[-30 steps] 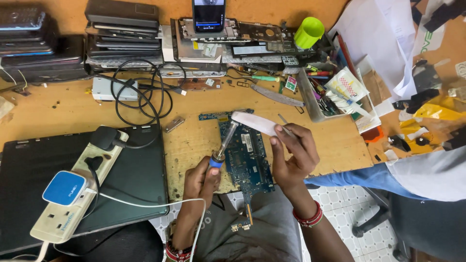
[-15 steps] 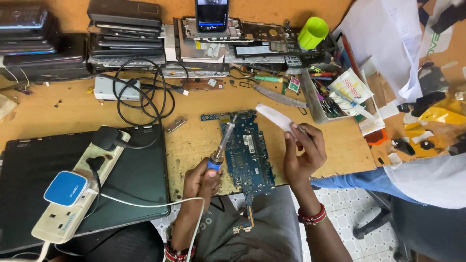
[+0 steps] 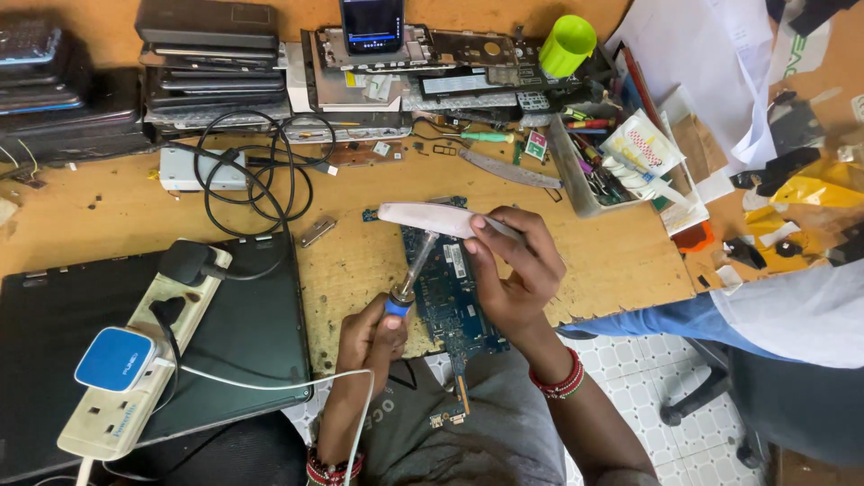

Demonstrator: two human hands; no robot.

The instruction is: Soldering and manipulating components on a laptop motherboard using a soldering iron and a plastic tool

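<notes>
Blue-collared soldering iron (image 3: 409, 279) clenched in left hand (image 3: 373, 337), shaft slanting up-right to the pale flat strip (image 3: 430, 219), tip about touching its underside. Right hand (image 3: 513, 270) pinches the strip's right end, long axis level above the circuit board (image 3: 454, 292).

Soldering iron (image 3: 409, 274): shiny metal shaft w/ blue plastic grip. Circuit board (image 3: 450, 292): matt blue, bumpy w/ small parts. Counter (image 3: 612, 261): bare wood, rough & chipped at edge. Laptop lid (image 3: 243, 333): matt black plastic. Power strip (image 3: 135, 387): cream plastic, smooth.
</notes>
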